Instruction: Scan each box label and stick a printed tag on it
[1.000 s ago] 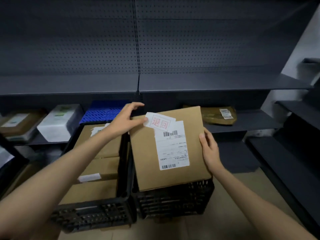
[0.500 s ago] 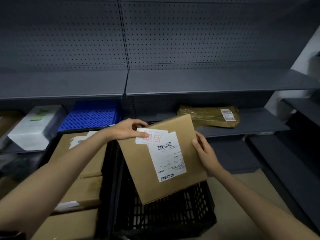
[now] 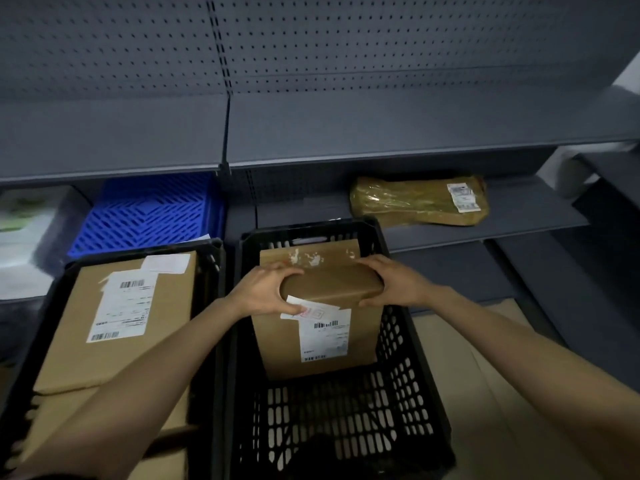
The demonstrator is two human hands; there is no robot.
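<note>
both hands grip the top of a box (image 3: 318,337) standing upright in the right black crate (image 3: 408,375): left hand (image 3: 265,292) curled round its left corner, thumb on the tag (image 3: 310,308) above the label (image 3: 325,337); right hand (image 3: 394,280) clasps the right corner. another labelled box (image 3: 117,317) lies in the left crate (image 3: 207,271).

**Dim aisle, soft picture**

I see everything in low, cool, even light, with no hard shadows. Glare shows only on the taped top of the box (image 3: 320,336) I hold and on the plastic-wrapped parcel (image 3: 417,201). The left edge smears with blur, label print is unreadable, and the shelf (image 3: 381,129) lines bow outward.
</note>
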